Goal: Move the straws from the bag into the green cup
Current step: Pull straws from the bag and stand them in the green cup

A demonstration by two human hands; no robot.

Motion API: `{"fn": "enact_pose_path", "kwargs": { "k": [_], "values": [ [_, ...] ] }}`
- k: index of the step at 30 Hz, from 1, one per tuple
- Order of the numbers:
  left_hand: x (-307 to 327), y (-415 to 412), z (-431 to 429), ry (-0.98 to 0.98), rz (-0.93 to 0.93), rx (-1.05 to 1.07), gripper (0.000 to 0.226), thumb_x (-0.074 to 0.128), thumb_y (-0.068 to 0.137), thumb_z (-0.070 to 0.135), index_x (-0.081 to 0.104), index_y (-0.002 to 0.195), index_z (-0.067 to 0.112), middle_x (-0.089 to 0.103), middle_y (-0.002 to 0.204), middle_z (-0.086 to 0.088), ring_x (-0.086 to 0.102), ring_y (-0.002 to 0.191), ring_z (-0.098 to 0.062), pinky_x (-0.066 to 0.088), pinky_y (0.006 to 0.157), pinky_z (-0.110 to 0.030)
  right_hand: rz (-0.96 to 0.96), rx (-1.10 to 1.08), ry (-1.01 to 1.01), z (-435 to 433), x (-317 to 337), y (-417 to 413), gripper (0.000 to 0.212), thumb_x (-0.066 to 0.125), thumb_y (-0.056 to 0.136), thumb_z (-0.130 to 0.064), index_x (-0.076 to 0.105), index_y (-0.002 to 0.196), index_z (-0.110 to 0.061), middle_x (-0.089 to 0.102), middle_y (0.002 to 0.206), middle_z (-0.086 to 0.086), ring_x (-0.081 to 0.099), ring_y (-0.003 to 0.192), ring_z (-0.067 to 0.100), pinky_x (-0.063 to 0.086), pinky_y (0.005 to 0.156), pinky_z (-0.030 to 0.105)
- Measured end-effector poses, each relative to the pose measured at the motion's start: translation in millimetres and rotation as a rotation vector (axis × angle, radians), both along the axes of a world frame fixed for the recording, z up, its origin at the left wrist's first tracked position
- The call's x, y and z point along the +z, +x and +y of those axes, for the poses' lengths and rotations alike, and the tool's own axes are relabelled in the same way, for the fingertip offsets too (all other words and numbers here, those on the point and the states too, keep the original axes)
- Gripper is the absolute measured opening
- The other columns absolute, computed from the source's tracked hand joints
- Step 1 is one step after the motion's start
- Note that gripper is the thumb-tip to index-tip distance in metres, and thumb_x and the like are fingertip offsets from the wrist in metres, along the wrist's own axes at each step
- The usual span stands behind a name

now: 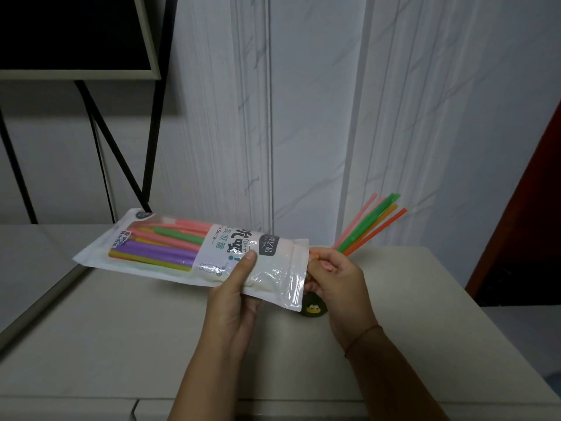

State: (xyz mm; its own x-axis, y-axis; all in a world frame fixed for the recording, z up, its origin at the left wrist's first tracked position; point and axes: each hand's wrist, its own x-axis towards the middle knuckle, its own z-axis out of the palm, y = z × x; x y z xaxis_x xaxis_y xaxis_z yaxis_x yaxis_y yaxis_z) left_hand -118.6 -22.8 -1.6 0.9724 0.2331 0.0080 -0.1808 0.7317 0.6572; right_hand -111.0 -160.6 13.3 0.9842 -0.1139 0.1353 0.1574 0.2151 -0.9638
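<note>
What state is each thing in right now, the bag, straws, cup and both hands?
bag: held above the table, sideways, mouth toward the right hand, part full.
loose straws: out of the bag, fanned up from the right hand.
green cup: on the table, mostly hidden; contents unseen.
left hand: grips the bag.
right hand: pinches the loose straws.

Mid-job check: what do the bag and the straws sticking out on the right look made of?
Bag: thin plastic film, glossy, partly clear and partly printed white; it creases and catches glare near its mouth.
Straws: probably plastic, smooth thin tubes in pink, green and orange, seemingly a little translucent; they stay straight where they fan out.
</note>
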Motion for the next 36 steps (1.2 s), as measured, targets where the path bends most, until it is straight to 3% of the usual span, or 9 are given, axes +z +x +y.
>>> {"fn": "enact_pose_path", "kwargs": {
  "k": [6,9,13,16,19,23,29,33,36],
  "values": [
    [2,1,3,-0.258,0.045,0.006,0.052,0.071,0.068,0.005,0.060,0.117,0.017,0.075,0.105,-0.010,0.072,0.095,-0.024,0.057,0.078,-0.052,-0.042,-0.017,-0.046,-13,1,4,0.005,0.063,0.085,-0.005,0.067,0.083,-0.008,0.066,0.052,-0.001,0.057,0.045,0.004,0.047,0.046,0.014],
    [0,3,10,-0.415,0.113,0.031,0.053,0.068,0.075,0.003,0.053,0.124,0.013,0.074,0.107,-0.015,0.073,0.092,-0.029,0.057,0.061,-0.061,-0.057,-0.013,-0.066,-27,4,7,0.003,0.064,0.084,-0.007,0.067,0.085,-0.007,0.066,0.052,0.000,0.059,0.047,0.006,0.048,0.048,0.015],
    [-8,8,15,-0.493,0.198,0.048,0.048,0.060,0.087,0.002,0.051,0.132,0.012,0.072,0.108,-0.014,0.074,0.083,-0.029,0.055,0.045,-0.050,-0.061,0.028,-0.056,-39,7,9,0.004,0.063,0.084,-0.005,0.068,0.084,-0.007,0.066,0.052,0.002,0.060,0.047,0.007,0.050,0.048,0.015],
    [-11,9,14,-0.506,0.239,0.058,0.048,0.059,0.087,0.001,0.052,0.132,0.013,0.071,0.115,-0.013,0.070,0.099,-0.029,0.056,0.048,-0.057,-0.037,0.053,0.018,-38,7,9,0.005,0.062,0.085,-0.005,0.067,0.085,-0.005,0.065,0.053,0.000,0.059,0.049,0.006,0.050,0.049,0.015],
    [-12,9,10,-0.524,0.261,0.050,0.041,0.059,0.086,-0.001,0.056,0.125,0.013,0.071,0.112,-0.013,0.070,0.093,-0.028,0.056,0.047,-0.052,-0.001,0.125,0.179,-25,5,8,0.011,0.061,0.086,-0.009,0.064,0.095,-0.003,0.064,0.060,0.000,0.059,0.055,0.007,0.051,0.054,0.017],
    [-13,10,2,-0.498,0.297,0.059,0.044,0.063,0.083,0.000,0.057,0.125,0.012,0.073,0.110,-0.013,0.071,0.093,-0.026,0.058,0.078,-0.049,0.012,0.106,0.232,-9,1,8,0.009,0.060,0.087,-0.011,0.066,0.085,-0.004,0.062,0.054,0.000,0.057,0.052,0.007,0.051,0.055,0.018],
    [-10,10,11,-0.585,0.267,0.113,0.034,0.067,0.085,0.007,0.058,0.117,0.011,0.077,0.086,-0.013,0.073,0.082,-0.026,0.054,0.041,-0.044,-0.042,-0.009,0.191,-27,4,11,0.010,0.060,0.088,-0.010,0.066,0.084,-0.003,0.061,0.052,0.001,0.054,0.049,0.008,0.048,0.050,0.017],
    [-11,10,16,-0.585,0.280,0.132,0.041,0.064,0.086,0.005,0.056,0.126,0.013,0.074,0.101,-0.011,0.070,0.092,-0.026,0.053,0.038,-0.044,-0.049,0.012,0.226,-32,6,11,0.009,0.061,0.087,-0.010,0.066,0.081,-0.006,0.061,0.052,-0.001,0.055,0.049,0.006,0.048,0.050,0.016],
    [-10,9,11,-0.580,0.285,0.111,0.035,0.064,0.086,0.004,0.058,0.120,0.012,0.076,0.092,-0.012,0.070,0.092,-0.027,0.053,0.038,-0.045,-0.029,0.092,0.209,-21,3,8,0.009,0.065,0.085,-0.016,0.068,0.085,-0.007,0.058,0.054,-0.002,0.053,0.051,0.007,0.047,0.052,0.018]
  ]
}}
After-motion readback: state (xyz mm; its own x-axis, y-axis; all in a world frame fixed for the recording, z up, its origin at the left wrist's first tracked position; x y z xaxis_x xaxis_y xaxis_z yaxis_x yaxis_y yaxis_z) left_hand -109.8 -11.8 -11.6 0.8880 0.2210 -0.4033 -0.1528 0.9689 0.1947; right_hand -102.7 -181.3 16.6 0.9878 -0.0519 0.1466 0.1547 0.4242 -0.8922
